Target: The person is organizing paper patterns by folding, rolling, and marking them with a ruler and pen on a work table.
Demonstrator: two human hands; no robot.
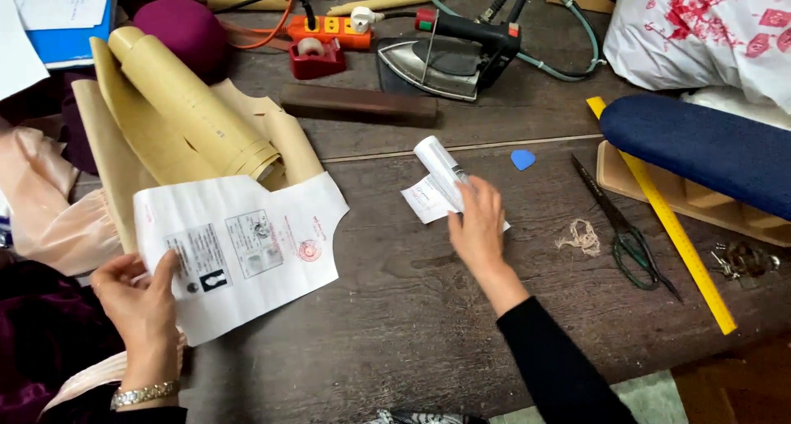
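Fingers point(165, 263) of the left hand point(140, 304) pinch a white paper pattern point(247, 251), & the right hand point(476, 226) grips a small white roll point(441, 170) over the bench point(395, 325).

Single head-worn view, looking steeply down and forward over dark wooden table point(395, 309), close range, both hands near lower frame, left hand point(140, 300), right hand point(478, 226), far table edge at top, no second view.
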